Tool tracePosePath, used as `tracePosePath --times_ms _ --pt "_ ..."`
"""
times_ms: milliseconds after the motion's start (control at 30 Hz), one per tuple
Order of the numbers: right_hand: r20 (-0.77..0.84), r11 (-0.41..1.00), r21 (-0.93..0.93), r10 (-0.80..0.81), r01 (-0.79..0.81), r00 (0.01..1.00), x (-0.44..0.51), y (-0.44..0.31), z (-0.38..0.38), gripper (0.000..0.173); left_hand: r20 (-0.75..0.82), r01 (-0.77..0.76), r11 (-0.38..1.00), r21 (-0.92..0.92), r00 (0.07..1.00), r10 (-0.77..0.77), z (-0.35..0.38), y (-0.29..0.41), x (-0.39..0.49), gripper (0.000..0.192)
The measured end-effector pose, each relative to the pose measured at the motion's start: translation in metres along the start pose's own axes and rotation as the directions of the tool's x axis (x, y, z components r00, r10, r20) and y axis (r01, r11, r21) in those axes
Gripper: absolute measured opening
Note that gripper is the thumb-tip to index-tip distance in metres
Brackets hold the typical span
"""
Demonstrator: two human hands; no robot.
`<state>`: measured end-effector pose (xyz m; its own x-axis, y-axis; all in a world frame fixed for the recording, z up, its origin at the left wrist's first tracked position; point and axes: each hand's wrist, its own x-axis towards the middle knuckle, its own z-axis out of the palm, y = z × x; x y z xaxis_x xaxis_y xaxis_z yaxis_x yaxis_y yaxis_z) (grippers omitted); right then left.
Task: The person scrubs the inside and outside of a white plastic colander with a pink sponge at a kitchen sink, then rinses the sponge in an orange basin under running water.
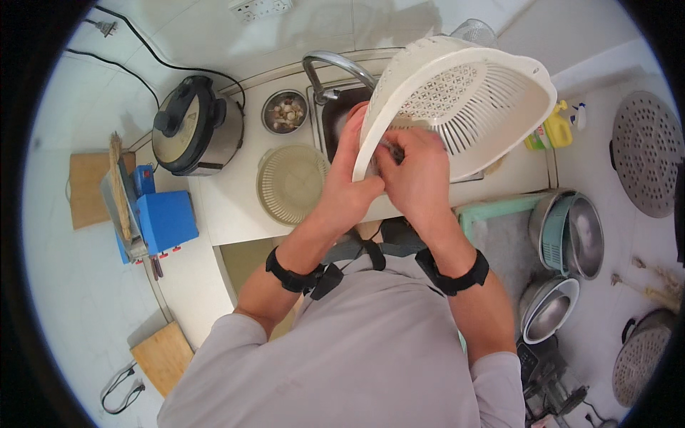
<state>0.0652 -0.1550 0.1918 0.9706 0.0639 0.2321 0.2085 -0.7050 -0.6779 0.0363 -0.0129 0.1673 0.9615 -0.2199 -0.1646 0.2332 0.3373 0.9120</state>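
Observation:
A large white plastic colander (460, 107) is held tilted on its side above the sink (342, 115), its open mouth facing right and towards me. My left hand (348, 182) grips its near rim, thumb on the rim's edge and fingers along the outside wall. My right hand (420, 174) is at the colander's inner side close to that rim. Its bent fingers pinch a small dark grey thing (395, 152), possibly a wire scourer, mostly hidden by the fingers. Behind the colander, a reddish rim (357, 109) shows in the sink.
A chrome faucet (340, 59) arches over the sink. Left of it stand a steel bowl of garlic or mushroom-like pieces (287, 112), a beige plastic basket (294, 184) and a pressure cooker (198, 128). Stacked basins (567, 235) lean at right, near a yellow bottle (559, 128).

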Motion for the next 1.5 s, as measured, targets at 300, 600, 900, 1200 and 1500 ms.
tracePosePath --times_ms 300,600,900,1200,1500 --pt "-0.070 0.967 0.181 0.193 -0.177 0.979 0.013 -0.001 0.000 0.018 -0.106 0.108 0.982 -0.154 0.986 -0.126 0.005 0.001 -0.004 0.093" --pt "0.139 0.967 0.077 0.230 -0.242 0.963 0.013 -0.009 -0.027 0.022 -0.031 -0.032 0.970 -0.241 0.999 0.025 0.015 0.006 -0.004 0.098" --pt "0.134 0.955 0.062 0.279 -0.289 0.951 0.023 -0.001 -0.018 0.023 -0.053 -0.017 1.000 -0.021 0.998 0.016 0.014 0.000 -0.006 0.101" --pt "0.106 0.900 0.233 0.354 -0.369 0.929 0.020 -0.006 0.004 0.023 -0.083 -0.021 0.989 -0.144 0.997 0.010 -0.001 -0.015 -0.003 0.098" --pt "0.095 0.881 0.233 0.400 -0.411 0.912 0.030 -0.006 0.008 0.024 -0.091 -0.015 0.986 -0.164 0.996 0.000 -0.008 -0.020 0.001 0.092"
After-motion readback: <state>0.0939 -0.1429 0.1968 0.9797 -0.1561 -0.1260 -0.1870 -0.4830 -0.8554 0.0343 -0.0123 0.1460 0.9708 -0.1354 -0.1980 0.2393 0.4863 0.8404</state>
